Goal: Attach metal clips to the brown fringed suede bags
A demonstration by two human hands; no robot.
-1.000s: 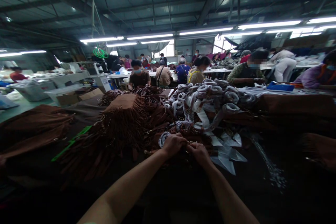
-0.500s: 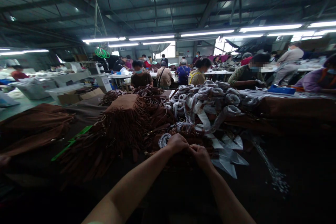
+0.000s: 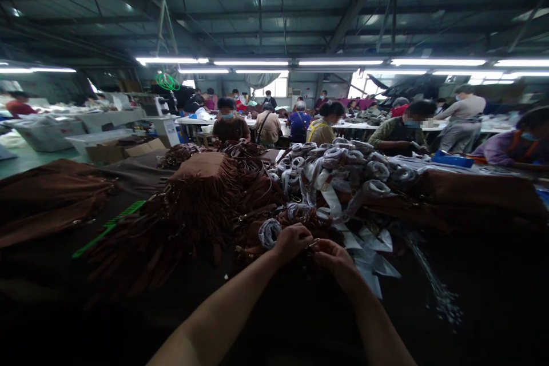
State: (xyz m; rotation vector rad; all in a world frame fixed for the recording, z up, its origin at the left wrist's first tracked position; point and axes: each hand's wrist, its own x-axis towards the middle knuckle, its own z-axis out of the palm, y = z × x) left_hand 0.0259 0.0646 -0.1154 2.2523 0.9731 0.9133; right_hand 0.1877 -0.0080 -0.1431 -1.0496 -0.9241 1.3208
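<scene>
My left hand (image 3: 293, 243) and my right hand (image 3: 335, 257) meet over a brown fringed bag, fingertips pinched close together. Between them is a small shiny metal clasp (image 3: 315, 242), partly covered by the fingers. Beside my left hand sits a plastic-wrapped coiled strap (image 3: 270, 233). Behind both hands rises a heap of plastic-wrapped straps (image 3: 332, 174). Most of the bag under my hands is dark and hidden. Clear plastic pieces (image 3: 373, 266) lie to the right of my right hand.
Brown fringed bags (image 3: 199, 174) are piled at left, near a green comb-like strip (image 3: 109, 227). Flat brown pieces (image 3: 47, 197) lie farther left. A bundle of thin clear ties (image 3: 437, 280) is at right. Co-workers sit behind, one near a blue tray (image 3: 452, 159).
My right hand has turned slightly and its fingers have spread a little around the clasp, which shows more now. My left hand stays close by. The view has shifted slightly.
</scene>
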